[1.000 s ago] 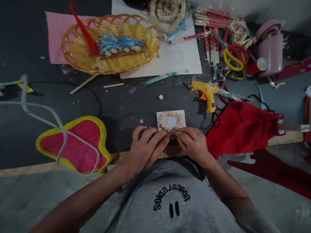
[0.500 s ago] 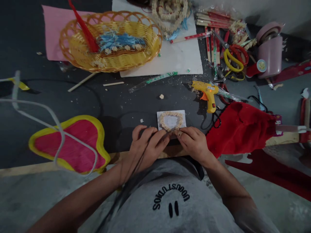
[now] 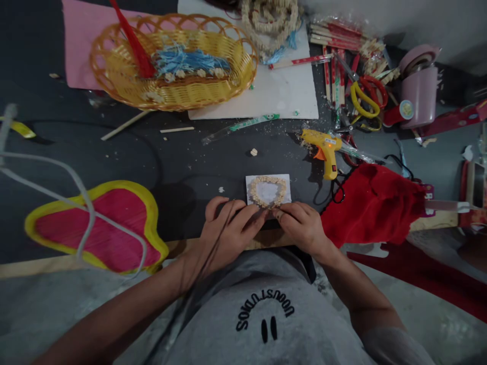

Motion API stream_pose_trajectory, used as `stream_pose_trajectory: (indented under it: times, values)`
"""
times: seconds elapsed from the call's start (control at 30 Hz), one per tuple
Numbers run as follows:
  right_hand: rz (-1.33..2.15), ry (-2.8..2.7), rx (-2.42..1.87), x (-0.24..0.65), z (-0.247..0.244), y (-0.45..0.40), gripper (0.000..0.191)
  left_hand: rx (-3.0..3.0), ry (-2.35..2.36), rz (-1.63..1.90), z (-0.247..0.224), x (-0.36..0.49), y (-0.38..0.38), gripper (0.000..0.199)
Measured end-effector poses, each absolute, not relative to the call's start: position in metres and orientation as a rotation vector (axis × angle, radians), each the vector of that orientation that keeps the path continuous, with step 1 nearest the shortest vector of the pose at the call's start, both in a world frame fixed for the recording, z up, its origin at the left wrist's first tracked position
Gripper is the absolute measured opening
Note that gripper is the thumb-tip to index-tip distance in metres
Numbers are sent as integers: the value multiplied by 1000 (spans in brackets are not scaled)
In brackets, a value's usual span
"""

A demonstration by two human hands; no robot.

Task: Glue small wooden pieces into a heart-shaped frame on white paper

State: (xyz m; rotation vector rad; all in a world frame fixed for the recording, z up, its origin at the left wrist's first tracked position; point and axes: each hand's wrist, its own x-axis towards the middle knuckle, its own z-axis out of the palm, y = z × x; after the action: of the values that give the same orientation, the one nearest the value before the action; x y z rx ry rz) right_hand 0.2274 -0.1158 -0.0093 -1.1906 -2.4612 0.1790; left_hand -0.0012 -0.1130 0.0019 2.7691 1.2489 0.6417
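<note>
A white card [image 3: 249, 181] lies on the dark tabletop in front of me, bearing a roughly heart-shaped ring of small beige pieces [image 3: 282, 187]. My left hand [image 3: 232, 225] rests at the card's lower left, its fingers curled and thumb and fingertips drawn together. From the right, my right hand [image 3: 302, 223] pinches close to the ring's bottom point. The fingertips of both hands nearly meet there. Whatever is between them is too small and too covered to make out. A yellow glue gun [image 3: 323, 147] with a lit orange light lies to the upper right of the card.
Behind are a yellow wicker basket [image 3: 102, 76] with blue tassels [image 3: 190, 61], scissors [image 3: 365, 101], wrapped chopsticks [image 3: 335, 35] and a pink cup [image 3: 420, 91]. Red cloth [image 3: 376, 208] lies right; a pink-and-yellow shape [image 3: 114, 218] with a pale cable loop [image 3: 91, 218] over it sits left.
The view has shifted slightly. Both hands stay by the ring's bottom point, with only small finger movement. The card and ring look unchanged.
</note>
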Motion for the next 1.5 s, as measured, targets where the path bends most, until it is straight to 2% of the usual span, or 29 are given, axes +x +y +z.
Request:
stream_pose_trajectory:
  times: [0.13, 0.27, 0.37, 1.1, 1.37, 1.5]
  values:
    - [168, -2439, -1190, 226, -8, -115, 16, 2815, 1207, 609, 1, -3, -112, 23]
    - [190, -2355, -1211, 223, -8, -113, 15, 2810, 1233, 680, 3, -1, -110, 17]
    - [192, -2304, -1230, 222, -9, -113, 15, 2808, 1235, 688, 3, -1, -109, 19]
    - [171, -2411, -1281, 220, -8, -114, 22, 2769, 1223, 699, 3, 1, -109, 17]
    - [271, -2242, -1279, 223, -10, -115, 12, 2807, 1212, 656, 6, 1, -108, 21]
    - [250, -2254, -1267, 221, -10, -115, 14, 2815, 1231, 637, 6, 0, -109, 20]
